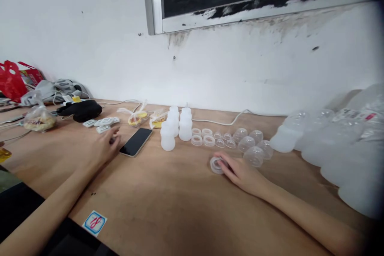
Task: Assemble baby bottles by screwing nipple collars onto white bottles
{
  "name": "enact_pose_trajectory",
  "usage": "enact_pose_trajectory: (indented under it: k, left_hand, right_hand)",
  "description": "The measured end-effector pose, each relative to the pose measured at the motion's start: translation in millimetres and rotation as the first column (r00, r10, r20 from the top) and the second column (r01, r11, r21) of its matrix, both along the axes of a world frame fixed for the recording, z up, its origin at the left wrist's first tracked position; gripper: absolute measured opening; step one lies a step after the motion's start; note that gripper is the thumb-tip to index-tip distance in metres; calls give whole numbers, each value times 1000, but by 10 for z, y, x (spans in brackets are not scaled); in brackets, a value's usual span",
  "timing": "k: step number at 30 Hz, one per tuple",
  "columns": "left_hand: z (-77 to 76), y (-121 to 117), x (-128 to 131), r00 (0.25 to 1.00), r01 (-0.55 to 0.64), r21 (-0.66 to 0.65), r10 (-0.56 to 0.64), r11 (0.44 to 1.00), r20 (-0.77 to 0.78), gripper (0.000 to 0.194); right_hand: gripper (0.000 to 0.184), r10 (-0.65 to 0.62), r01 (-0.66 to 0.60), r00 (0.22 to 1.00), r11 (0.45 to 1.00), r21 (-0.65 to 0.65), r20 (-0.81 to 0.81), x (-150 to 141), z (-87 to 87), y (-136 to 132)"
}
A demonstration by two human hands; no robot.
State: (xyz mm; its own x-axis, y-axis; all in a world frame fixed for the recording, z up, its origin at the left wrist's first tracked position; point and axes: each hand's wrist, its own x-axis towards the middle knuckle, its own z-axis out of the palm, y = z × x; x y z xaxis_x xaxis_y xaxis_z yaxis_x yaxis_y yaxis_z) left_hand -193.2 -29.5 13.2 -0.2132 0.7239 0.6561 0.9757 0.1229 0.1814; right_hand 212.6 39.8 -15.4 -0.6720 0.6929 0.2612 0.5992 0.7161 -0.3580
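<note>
My right hand (240, 171) grips a translucent bottle collar ring (216, 165) between thumb and fingers, low over the table. Behind it stand several similar collar rings (197, 140), small clear nipples (220, 143) and clear dome caps (254, 156), set out in rows. To their left are several frosted white bottles (168, 138) in two lines. My left hand (105, 147) rests beside a dark-screened phone (136, 142), its thumb and forefinger apart. A dark patch shows between those fingers; whether it is shadow I cannot tell.
Bags of frosted bottles (345, 156) crowd the right side. White packets (103, 123), a black pouch (79, 110) and a food bag (39, 122) lie at left, with a red bag (11, 82) behind. A white cable (222, 122) runs along the wall. A numbered sticker (95, 223) marks the front edge.
</note>
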Motion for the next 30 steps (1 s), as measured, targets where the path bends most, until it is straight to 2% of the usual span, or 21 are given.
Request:
enact_pose_trajectory:
  k: [1,2,5,7,8,9,10,11,12,13,14,15,16,18,19,20,23,27,30]
  left_hand:
    - [-112,60,-57,1000,-9,-131,12,991,19,39]
    - [-213,102,-114,999,-8,-208,16,978,37,40]
    - [-383,119,-203,999,45,-350,-44,935,13,38]
    - [-337,59,-101,999,13,-279,-27,960,-46,37]
    - [-266,20,24,997,-8,-168,-5,986,-75,37]
    - [-170,-17,202,995,-9,0,9,1000,-98,38]
    - [-62,-45,430,991,65,132,-48,989,-125,38]
    - [45,-57,701,973,198,219,-164,956,-160,36]
    - [135,-47,1001,912,396,235,-351,888,-211,34]
    - [196,-9,1313,809,582,189,-542,791,-226,31]
    - [218,57,1619,703,709,116,-685,695,-194,29]
    - [199,149,1900,627,776,27,-767,630,-136,29]
    - [145,261,2141,614,788,-22,-787,616,-56,29]
    - [-30,502,2464,678,734,-79,-724,674,124,30]
    - [-126,608,2545,684,729,-138,-702,671,197,26]
    - [-211,693,2579,649,760,-204,-725,617,230,22]
    - [-349,801,2524,589,807,-180,-747,562,308,17]
    - [-320,766,2439,517,835,-42,-754,549,406,19]
    - [-291,738,2439,541,820,-56,-740,570,401,13]
  right_hand:
    - [27,-4,4,1000,1000,0,4,1,-1,-1]
    - [27,-7,7,1000,1000,1,7,2,-1,-3]
    - [28,3,-3,1000,1000,7,-6,1,-1,-9]
    - [29,11,-11,999,1000,1,-35,0,4,-8]
    - [29,6,-6,998,1000,1,-64,0,10,-6]
    - [29,5,-5,995,1000,1,-97,1,18,-4]
    - [29,-6,7,989,1000,7,-145,4,28,-2]
    - [28,-22,24,981,1000,9,-195,7,40,-2]
    - [28,-49,52,970,999,4,-239,12,52,-4]
    - [29,-84,85,957,996,-10,-276,16,62,-7]
    - [29,-121,117,944,993,-33,-307,21,70,-10]
    - [29,-158,146,929,987,-60,-335,25,73,-12]
    - [29,-187,167,915,982,-88,-358,30,72,-11]
    - [27,-212,172,892,976,-134,-398,37,56,-3]
    - [25,-212,161,885,975,-154,-416,40,46,4]
    - [25,-205,142,880,975,-173,-428,42,37,10]
    - [31,-168,82,876,976,-202,-452,44,22,18]
    - [36,-165,95,876,980,-174,-453,47,20,8]
    - [29,-180,139,879,982,-124,-441,53,15,1]
